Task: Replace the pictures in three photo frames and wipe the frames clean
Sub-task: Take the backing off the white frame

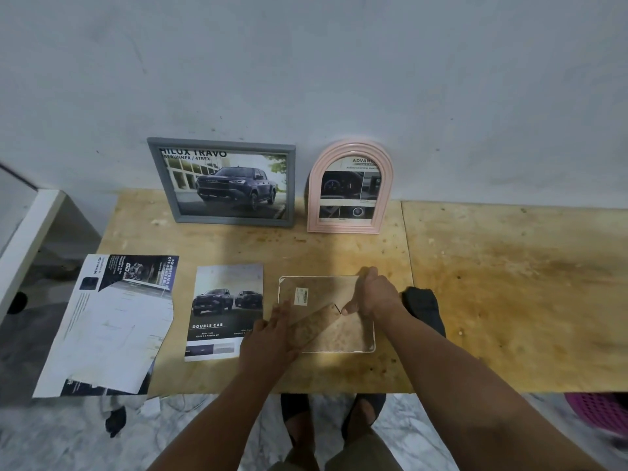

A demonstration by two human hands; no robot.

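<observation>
Three photo frames: a grey one point(222, 182) and a pink arched one point(350, 188) standing against the wall, and a white-edged one point(353, 334) lying face down on the counter point(509, 283). Two loose printed sheets: a large one point(112, 321) and a smaller one point(224, 307). One dark cloth point(424, 307). Two hands: left point(272, 338), right point(375, 294).

plywood table point(509, 266); frames point(327, 314), brochures point(226, 311), perhaps cloth point(424, 307)
</observation>
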